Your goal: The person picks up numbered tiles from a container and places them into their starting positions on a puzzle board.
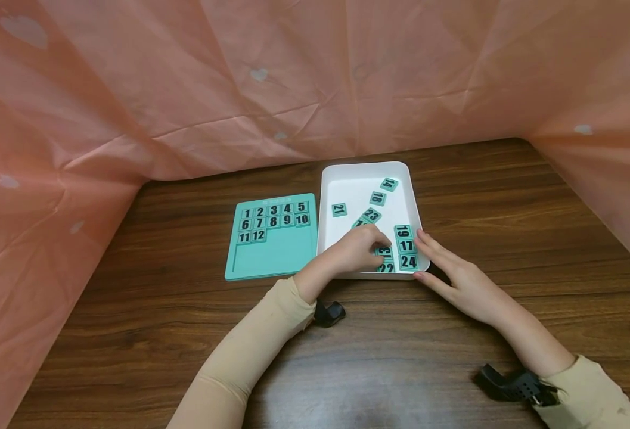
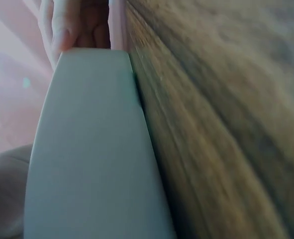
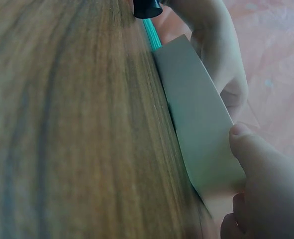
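Observation:
In the head view, my left hand [image 1: 359, 247] reaches over the front wall of a white tray [image 1: 347, 176]. Its thumb and forefinger curl round a green number tile [image 1: 384, 253] that looks like 13, beside tile 22 [image 1: 385, 267]. My right hand [image 1: 467, 286] holds the tray's near right corner, thumb at the front wall and fingers along the right side. The right wrist view shows that thumb [image 3: 241, 132] against the rim. Tiles 19, 17 and 24 [image 1: 408, 261] form a column inside the tray, near the right fingers. Part of another tile is covered by the left hand.
Left of the tray lies a green number board [image 1: 277, 256], tiles 1 to 12 set in order in its upper rows. Loose tiles 21 [image 1: 339, 210], 23 [image 1: 371, 215], 18 [image 1: 378, 198] and 14 [image 1: 388, 184] lie farther back in the tray. Pink cloth [image 1: 304, 77] surrounds the wooden table [image 1: 148, 333].

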The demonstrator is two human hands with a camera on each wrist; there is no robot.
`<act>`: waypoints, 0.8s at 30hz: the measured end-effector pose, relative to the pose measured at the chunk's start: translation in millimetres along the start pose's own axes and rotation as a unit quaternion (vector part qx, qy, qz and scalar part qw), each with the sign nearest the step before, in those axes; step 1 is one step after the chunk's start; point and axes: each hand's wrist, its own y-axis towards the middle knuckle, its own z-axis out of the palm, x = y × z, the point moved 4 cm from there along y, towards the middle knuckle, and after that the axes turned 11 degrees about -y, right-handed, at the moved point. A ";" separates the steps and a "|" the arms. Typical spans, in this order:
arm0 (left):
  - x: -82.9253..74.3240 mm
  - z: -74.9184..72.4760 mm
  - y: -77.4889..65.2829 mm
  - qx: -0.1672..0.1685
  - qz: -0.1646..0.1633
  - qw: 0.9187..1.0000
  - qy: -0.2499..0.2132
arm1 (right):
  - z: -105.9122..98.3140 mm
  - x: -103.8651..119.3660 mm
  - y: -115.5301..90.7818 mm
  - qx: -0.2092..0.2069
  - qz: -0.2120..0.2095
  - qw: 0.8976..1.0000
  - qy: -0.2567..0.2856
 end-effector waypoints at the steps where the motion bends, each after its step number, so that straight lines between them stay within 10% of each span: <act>1: 0.3 -0.7 -0.5 0.001 0.000 1.000 -0.002 | 0.2 0.1 0.0 0.000 -0.001 1.000 0.000; 24: 4.7 -11.2 -5.4 -0.030 -0.023 0.997 -0.070 | -0.1 0.6 -0.3 -0.002 -0.003 1.000 0.001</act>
